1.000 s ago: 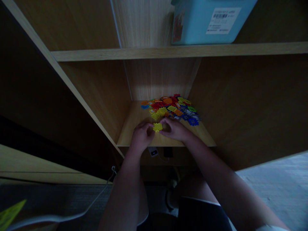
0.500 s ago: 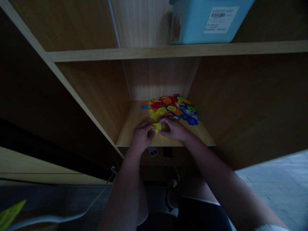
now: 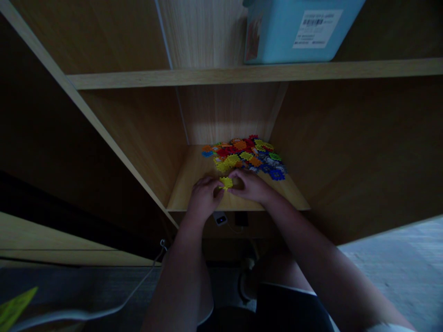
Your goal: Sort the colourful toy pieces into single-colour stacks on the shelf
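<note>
Between my two hands is a yellow plastic building piece [image 3: 226, 182] with toothed edges, gripped from both sides. My left hand [image 3: 205, 193] pinches its left side with thumb and finger. On the other side, my right hand [image 3: 249, 185] is closed on it with thumb and fingertips. Just behind, a heap of similar toothed pieces [image 3: 239, 145] in red, orange, yellow, blue and green lies on the wooden shelf [image 3: 183, 184]. A blue piece [image 3: 277, 174] lies at the heap's right front edge.
A light blue box [image 3: 290, 37] with a barcode label stands on the upper shelf [image 3: 207, 77]. Cabinet walls rise left and right of the heap. Under the shelf are a small white device [image 3: 220, 218] and a cable. A white cord [image 3: 128, 299] runs at lower left.
Almost nothing differs. Both hands keep their hold on the yellow piece, and the heap looks the same.
</note>
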`<state>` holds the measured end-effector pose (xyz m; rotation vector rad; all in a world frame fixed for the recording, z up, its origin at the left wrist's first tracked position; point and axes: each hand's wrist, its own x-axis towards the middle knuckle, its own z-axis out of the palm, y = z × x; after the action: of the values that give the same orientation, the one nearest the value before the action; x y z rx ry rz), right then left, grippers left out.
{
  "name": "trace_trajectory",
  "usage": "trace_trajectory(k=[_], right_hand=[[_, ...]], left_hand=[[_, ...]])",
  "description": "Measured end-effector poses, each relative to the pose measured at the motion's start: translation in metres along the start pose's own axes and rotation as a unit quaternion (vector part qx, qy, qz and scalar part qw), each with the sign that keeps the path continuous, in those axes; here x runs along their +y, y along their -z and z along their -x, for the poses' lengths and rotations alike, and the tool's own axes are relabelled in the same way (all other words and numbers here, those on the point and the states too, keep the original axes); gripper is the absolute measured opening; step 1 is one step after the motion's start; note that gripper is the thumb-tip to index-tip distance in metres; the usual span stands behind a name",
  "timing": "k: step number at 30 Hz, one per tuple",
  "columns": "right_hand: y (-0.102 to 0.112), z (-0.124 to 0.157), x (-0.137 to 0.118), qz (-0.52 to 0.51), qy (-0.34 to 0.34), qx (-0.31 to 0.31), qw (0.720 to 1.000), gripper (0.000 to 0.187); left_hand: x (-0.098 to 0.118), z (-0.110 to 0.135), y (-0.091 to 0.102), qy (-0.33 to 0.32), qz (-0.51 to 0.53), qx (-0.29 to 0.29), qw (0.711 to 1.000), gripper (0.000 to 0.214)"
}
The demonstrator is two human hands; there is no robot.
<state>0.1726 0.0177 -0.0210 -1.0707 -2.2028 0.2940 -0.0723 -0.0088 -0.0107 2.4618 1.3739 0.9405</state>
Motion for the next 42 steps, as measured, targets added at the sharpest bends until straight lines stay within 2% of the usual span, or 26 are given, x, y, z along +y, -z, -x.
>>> trace_trajectory(k=[10,21,23,26,29,31,34,38,42], right_hand=[[-0.001,0.0,0.003,0.008,0.031,0.004,0.999,0.025],[-0.002,-0.001,0.002,0.009,0.024,0.01,1.0,0.024],[-0.002,-0.002,0.001,0.021,0.025,0.01,0.999,0.025],[-0.001,-0.003,0.0,0.03,0.021,0.008,0.999,0.026],[-0.004,-0.006,0.0,0.033,0.019,0.001,0.999,0.026],[-0.011,-0.011,-0.001,0.039,0.023,-0.001,0.999,0.023],[-0.028,-0.024,-0.005,0.033,0.037,-0.006,0.999,0.024],[-0.056,-0.055,-0.015,0.005,0.009,-0.027,1.0,0.029],[-0.078,-0.085,-0.03,-0.022,0.002,-0.031,0.999,0.036]], left_hand=[[0.001,0.0,-0.001,-0.007,-0.005,0.007,1.0,0.013],[0.0,0.0,-0.001,-0.026,0.009,0.019,0.999,0.009],[0.0,0.0,-0.002,-0.026,0.015,0.04,0.999,0.008],[0.002,0.001,-0.002,-0.02,0.025,0.105,0.994,0.011],[0.007,0.002,0.0,-0.031,0.049,0.165,0.985,0.002],[0.012,0.004,0.0,-0.06,0.067,0.174,0.981,0.018],[0.024,0.008,-0.004,-0.137,0.086,0.148,0.976,0.037],[0.044,0.014,-0.01,-0.189,0.073,0.191,0.961,0.045],[0.055,0.018,-0.012,-0.197,0.077,0.223,0.952,0.047]])
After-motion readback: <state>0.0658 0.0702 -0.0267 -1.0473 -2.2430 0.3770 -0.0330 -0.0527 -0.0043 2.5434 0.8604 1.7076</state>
